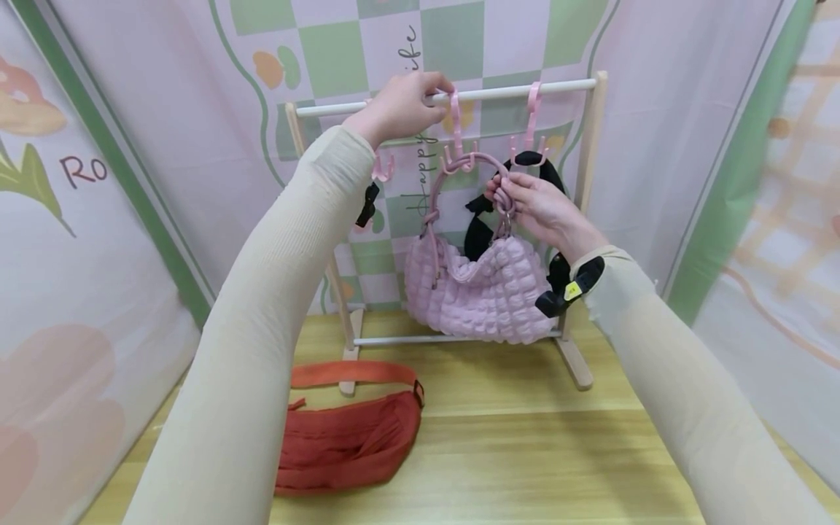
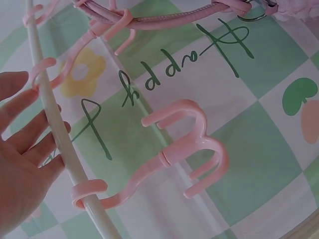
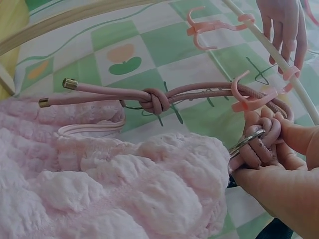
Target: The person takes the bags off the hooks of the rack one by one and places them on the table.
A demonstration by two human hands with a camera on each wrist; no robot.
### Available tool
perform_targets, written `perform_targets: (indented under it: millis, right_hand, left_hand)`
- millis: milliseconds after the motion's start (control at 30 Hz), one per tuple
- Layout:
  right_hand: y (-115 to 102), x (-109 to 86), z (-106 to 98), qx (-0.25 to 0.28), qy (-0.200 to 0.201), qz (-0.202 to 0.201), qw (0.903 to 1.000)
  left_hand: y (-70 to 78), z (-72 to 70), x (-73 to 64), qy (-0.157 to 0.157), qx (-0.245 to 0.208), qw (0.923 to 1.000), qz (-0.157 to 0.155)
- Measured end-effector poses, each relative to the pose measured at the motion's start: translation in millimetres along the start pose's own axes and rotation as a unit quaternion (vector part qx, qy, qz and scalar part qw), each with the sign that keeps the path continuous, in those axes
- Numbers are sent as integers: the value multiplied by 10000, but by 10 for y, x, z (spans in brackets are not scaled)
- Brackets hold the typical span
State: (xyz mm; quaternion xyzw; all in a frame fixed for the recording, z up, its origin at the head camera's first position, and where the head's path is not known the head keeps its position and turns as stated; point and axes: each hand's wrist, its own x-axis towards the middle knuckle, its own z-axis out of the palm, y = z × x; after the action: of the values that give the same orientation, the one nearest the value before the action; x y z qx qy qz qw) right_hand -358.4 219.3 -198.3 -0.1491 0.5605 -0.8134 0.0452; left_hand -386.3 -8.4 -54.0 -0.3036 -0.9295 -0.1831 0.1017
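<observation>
On the near tabletop (image 1: 512,467), a red bag (image 1: 351,445) lies left, its strap (image 1: 374,372) across the rack's (image 1: 589,146) left foot, wood-grain surface running on past its right edge. Beyond, the pink bag (image 1: 479,299) hangs at the middle hook (image 1: 457,124), lower edge overlapping the bottom bar (image 1: 400,340), right hand (image 1: 541,208) pinching its knotted handle (image 3: 155,101) beside a black strap (image 1: 551,173) on the right hook (image 1: 533,117). Higher, left hand (image 1: 408,107), fingers extended and slightly apart, touches rail (image 1: 558,87) and middle hook; checkered backdrop (image 1: 331,58) behind.

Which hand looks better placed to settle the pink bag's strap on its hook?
Probably the right hand: it grips the strap just above the pink bag, while the left hand is up at the white rail.
</observation>
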Motion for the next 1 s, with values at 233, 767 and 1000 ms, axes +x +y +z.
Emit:
perform_targets:
  millis: [233, 767, 1000]
  right_hand:
    - [-36, 18, 18, 286, 10, -117, 9995]
    - [-113, 51, 77, 173, 11, -228, 9996]
    - [-125, 75, 122, 253, 16, -269, 9993]
  left_hand:
    - [8, -4, 0, -24, -8, 10000, -17]
    - [26, -6, 4, 0, 150, 9999, 52]
    - [30, -6, 15, -43, 80, 9999, 44]
